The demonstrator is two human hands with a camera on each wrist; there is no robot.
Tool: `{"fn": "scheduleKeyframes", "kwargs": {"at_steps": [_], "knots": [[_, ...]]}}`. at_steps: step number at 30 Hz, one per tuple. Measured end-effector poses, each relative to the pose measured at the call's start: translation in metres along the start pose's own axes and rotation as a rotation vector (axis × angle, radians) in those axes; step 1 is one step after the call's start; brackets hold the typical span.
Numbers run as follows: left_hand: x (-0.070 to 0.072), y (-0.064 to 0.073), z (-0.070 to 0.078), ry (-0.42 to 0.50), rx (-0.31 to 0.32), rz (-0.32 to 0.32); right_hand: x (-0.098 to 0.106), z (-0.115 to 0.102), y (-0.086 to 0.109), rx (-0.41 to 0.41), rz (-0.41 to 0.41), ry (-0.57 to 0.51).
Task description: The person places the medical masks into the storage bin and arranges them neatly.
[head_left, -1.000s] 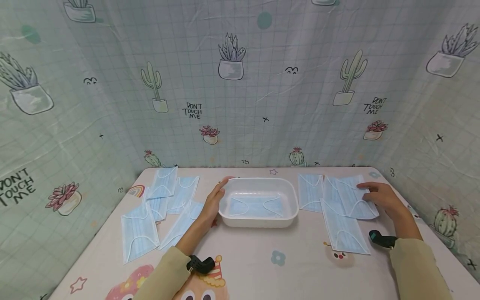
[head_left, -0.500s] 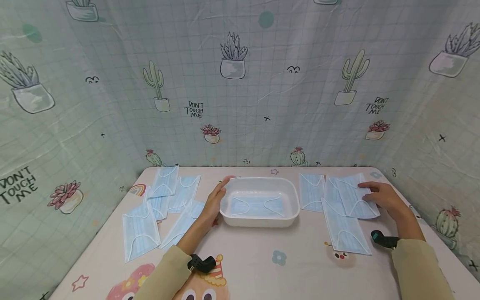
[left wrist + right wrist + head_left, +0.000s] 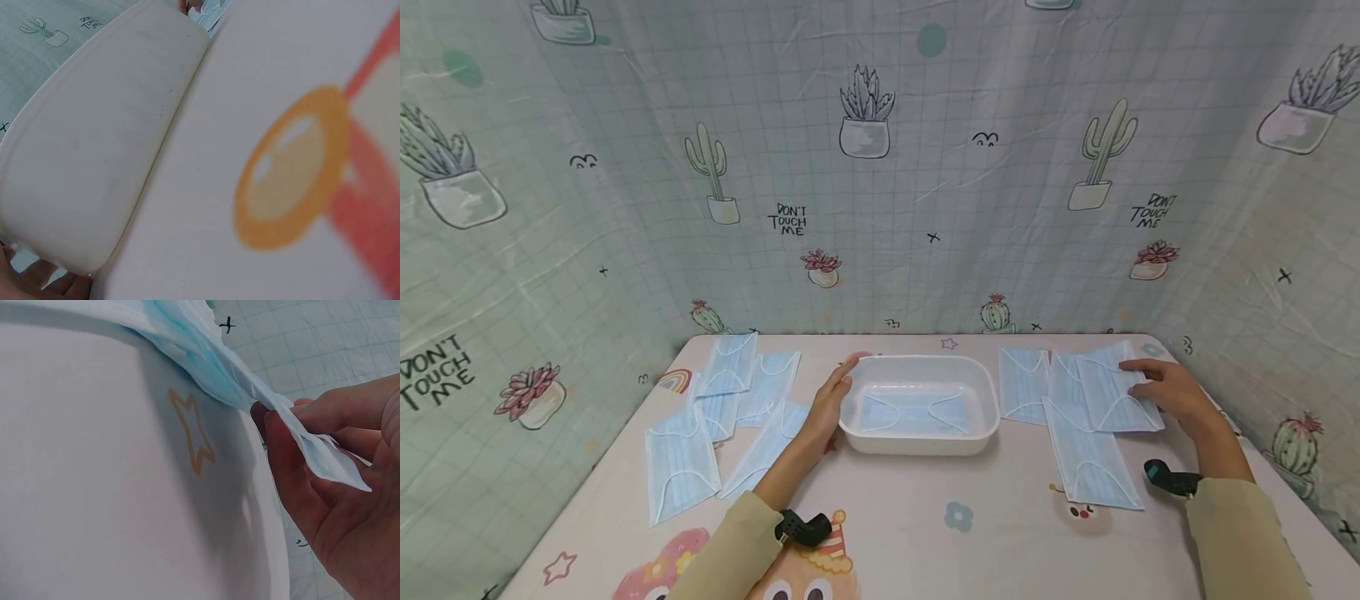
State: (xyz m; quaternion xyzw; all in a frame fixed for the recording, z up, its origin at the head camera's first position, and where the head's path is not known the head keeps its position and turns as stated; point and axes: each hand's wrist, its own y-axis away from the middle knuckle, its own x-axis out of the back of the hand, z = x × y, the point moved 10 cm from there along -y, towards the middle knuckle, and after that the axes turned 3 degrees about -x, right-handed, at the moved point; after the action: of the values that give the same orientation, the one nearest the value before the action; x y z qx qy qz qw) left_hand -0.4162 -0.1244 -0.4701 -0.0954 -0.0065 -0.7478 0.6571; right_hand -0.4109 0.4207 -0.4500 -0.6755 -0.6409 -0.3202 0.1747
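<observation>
A white plastic box [image 3: 917,445] stands mid-table with a light-blue face mask [image 3: 913,414] lying flat inside. My left hand [image 3: 824,407] holds its left end; in the left wrist view, fingers [image 3: 65,284] show at the corner by the base. At the right, my right hand [image 3: 1172,395] pinches the edge of another face mask [image 3: 1112,392], the top one of an overlapping group. That mask's held edge [image 3: 312,450] sits between thumb and fingertips in the right wrist view, lifted off the tabletop, its other side drooping toward the pile.
More masks lie right of the box, one upright mask [image 3: 1024,385] beside it and a slanted one [image 3: 1093,458] nearer me. Several overlapping masks [image 3: 681,467] spread at the left. A cactus-print curtain [image 3: 925,183] rises behind the patterned table [image 3: 1015,550].
The right hand has shifted slightly up and right, and the pinched mask has risen and turned a little with it. The left hand and box stay in place.
</observation>
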Motion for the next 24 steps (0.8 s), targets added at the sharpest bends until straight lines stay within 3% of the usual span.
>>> {"fn": "scheduleKeyframes", "kwargs": {"at_steps": [24], "knots": [[0.0, 0.001, 0.001, 0.0, -0.005, 0.004, -0.005, 0.01, -0.005, -0.029, -0.015, 0.012]]}}
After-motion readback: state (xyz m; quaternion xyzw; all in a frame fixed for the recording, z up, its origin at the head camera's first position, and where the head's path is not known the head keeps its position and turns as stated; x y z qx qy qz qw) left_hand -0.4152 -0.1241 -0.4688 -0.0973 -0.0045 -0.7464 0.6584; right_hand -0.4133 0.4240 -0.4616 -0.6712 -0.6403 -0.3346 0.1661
